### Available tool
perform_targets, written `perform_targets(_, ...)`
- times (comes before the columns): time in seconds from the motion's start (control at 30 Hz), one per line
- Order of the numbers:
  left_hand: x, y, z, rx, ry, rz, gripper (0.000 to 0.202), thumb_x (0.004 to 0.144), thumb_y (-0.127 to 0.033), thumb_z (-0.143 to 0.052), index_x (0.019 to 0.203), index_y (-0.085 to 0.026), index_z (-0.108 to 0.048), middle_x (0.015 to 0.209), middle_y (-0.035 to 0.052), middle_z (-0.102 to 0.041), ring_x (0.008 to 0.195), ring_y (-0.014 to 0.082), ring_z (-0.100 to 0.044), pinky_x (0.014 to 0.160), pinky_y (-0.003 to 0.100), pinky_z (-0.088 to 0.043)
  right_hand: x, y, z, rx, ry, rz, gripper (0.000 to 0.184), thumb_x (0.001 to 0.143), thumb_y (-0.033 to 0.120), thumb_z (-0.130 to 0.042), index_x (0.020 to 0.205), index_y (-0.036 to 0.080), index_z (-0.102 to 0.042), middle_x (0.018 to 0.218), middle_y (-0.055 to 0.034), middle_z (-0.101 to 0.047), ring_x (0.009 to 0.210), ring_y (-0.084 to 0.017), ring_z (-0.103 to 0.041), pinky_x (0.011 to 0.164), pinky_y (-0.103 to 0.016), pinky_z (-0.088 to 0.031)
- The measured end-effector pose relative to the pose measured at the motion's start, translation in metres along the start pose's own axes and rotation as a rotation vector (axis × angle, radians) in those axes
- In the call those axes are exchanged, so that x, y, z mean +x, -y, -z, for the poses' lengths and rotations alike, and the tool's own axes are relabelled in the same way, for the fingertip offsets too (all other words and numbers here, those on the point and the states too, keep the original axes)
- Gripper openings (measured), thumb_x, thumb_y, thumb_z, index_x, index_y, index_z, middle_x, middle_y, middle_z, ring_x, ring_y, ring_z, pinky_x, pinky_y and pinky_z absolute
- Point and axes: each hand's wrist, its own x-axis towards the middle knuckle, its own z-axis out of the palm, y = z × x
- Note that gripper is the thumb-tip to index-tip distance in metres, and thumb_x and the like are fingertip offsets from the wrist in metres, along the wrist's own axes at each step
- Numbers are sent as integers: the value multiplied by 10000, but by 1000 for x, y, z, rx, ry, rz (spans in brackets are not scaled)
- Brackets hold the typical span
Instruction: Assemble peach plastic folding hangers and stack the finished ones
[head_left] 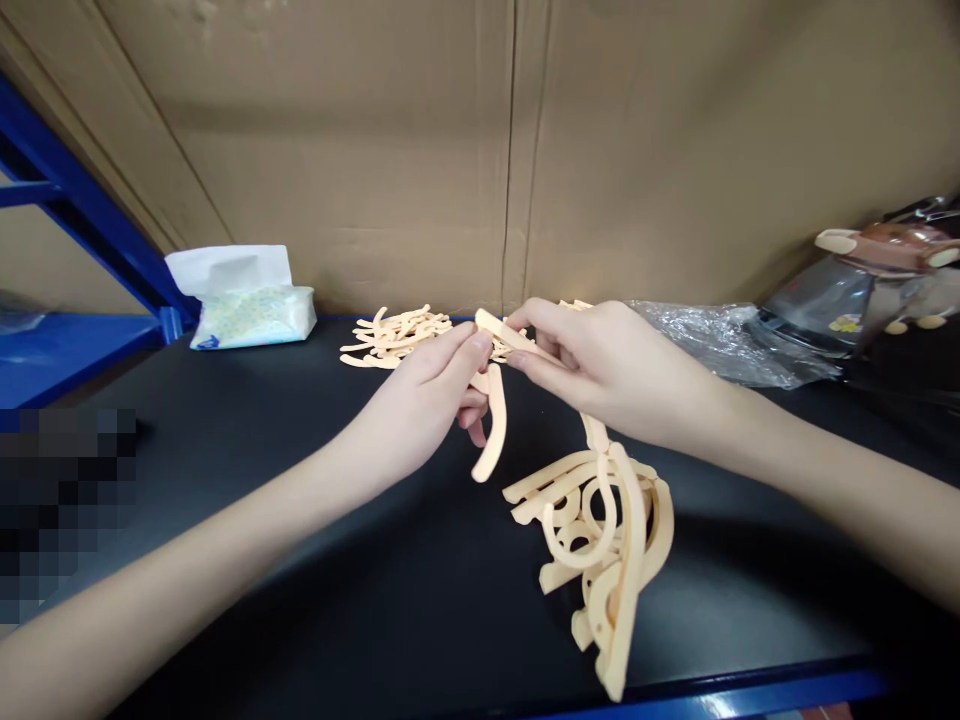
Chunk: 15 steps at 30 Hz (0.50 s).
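Note:
My left hand (427, 395) is closed in a pinch on a curved peach-coloured plastic hook piece (491, 440) that hangs down from its fingers. My right hand (600, 365) is closed on the other end of the same piece near its top (499, 333) and also carries a bunch of joined peach plastic hooks (607, 540) dangling below the palm over the black table (300, 560). The two hands touch at their fingertips. A loose pile of the same peach pieces (390, 337) lies on the table just behind the hands.
A pack of tissues (244, 300) sits at the back left beside a blue shelf frame (82, 225). Crumpled clear plastic (712, 340) and a dark toy-like object (877, 290) lie at the back right. A cardboard wall (480, 150) closes the back.

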Motion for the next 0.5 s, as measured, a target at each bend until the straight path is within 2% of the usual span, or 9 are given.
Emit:
perform_targets(0.1,13,-9,2,90,101,50,319,962,-253,-405,664,-182,-493,486,-44,-409,392,85,-393,348,148,-375,-3,5,-4,-392,-21,23,203,954,220,-441,889,126,-609,661,-40,-559,487,-133,-457,479,-275,-155)
perform_targets(0.23,20,-19,1,182,199,231,344,956,-232,-395,623,-184,-470,485,-38,-446,358,82,-432,329,152,-360,-13,3,-9,-657,-37,102,241,922,115,-416,1092,80,-583,692,-61,-617,502,-160,-534,451,-273,-144)
perform_targets(0.3,18,-18,-4,164,242,297,335,959,-231,-391,634,-187,-459,502,-49,-431,352,76,-417,323,155,-363,-21,1,-9,-713,-18,148,272,885,58,-418,1114,57,-566,692,-58,-620,489,-157,-538,442,-272,-154)
perform_targets(0.4,9,-9,-15,152,263,388,331,974,-301,-381,667,-196,-446,524,-65,-388,357,81,-387,308,176,-371,-36,-2,-9,-680,82,218,243,788,3,-459,987,72,-579,626,-19,-576,422,-142,-496,421,-271,-146)
perform_targets(0.5,-1,3,-26,273,254,362,332,980,-395,-365,727,-204,-465,547,-69,-380,376,96,-399,327,199,-361,-49,-1,-8,-617,169,235,229,722,-8,-498,913,98,-568,565,16,-535,386,-134,-461,410,-274,-124)
